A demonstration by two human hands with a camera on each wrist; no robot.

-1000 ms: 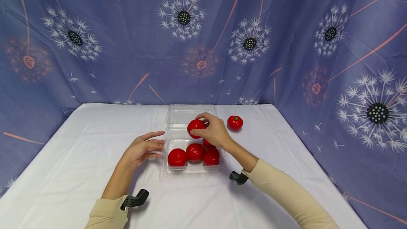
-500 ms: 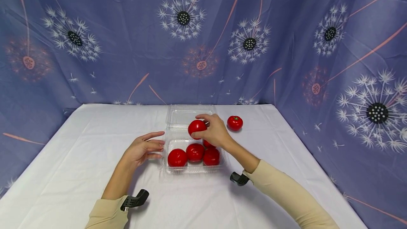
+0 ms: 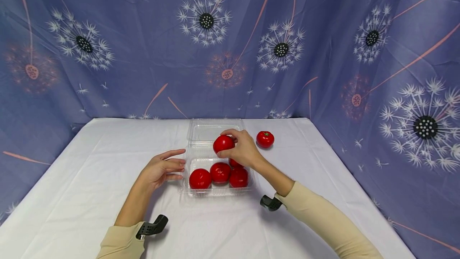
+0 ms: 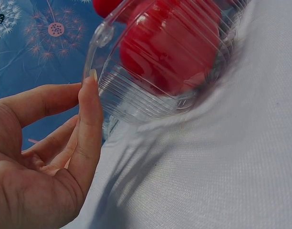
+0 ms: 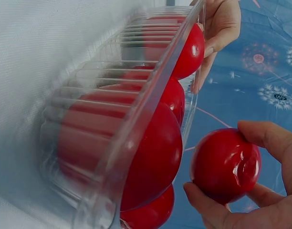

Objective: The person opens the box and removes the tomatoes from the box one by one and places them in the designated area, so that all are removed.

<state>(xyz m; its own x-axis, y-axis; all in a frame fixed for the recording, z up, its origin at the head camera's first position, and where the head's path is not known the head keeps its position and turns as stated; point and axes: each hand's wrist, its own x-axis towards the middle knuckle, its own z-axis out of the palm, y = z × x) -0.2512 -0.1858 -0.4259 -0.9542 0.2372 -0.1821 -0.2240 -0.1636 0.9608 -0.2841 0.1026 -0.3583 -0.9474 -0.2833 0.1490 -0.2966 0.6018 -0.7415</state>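
Note:
My right hand (image 3: 244,149) holds a red tomato (image 3: 223,144) between thumb and fingers, above the back part of a clear plastic clamshell container (image 3: 219,191). In the right wrist view this tomato (image 5: 224,164) is apart from the rim. Several tomatoes sit inside, among them a front left one (image 3: 200,179), a middle one (image 3: 220,172) and a front right one (image 3: 238,177); another behind is partly hidden by my right hand. My left hand (image 3: 158,170) is at the container's left side, its fairly straight fingers touching the rim (image 4: 91,62) in the left wrist view.
The container's lid (image 3: 215,131) lies folded back behind it. One more tomato (image 3: 265,139) with a green calyx stands on the white-covered table (image 3: 305,159), right of the lid. A blue curtain with dandelion print (image 3: 158,39) hangs behind and along the sides.
The held tomato has shifted very slightly to the right in my right hand's fingers. My left hand and the other tomatoes look unmoved.

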